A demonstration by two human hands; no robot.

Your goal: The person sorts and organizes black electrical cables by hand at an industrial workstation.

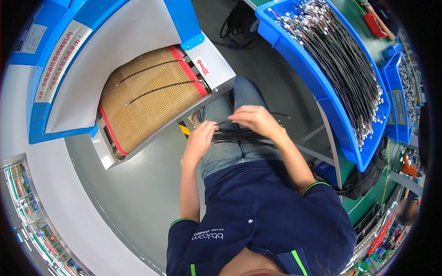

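Note:
Above my lap, a thin black cable stretches between my two hands. My left hand pinches it on one side. A short way to the right, my right hand grips it with the fingers pressed together; a black end sticks out beyond that hand. Across my thighs, just under both hands, lies a bundle of black cables. Two separate black cables rest spaced apart on the tan mesh conveyor belt at the upper left.
The belt runs into a blue and white machine with a white curtain. To my right stands a long blue bin full of black cables with white connectors. Another blue bin is beyond it. A person's hand is at the far right beside a red object.

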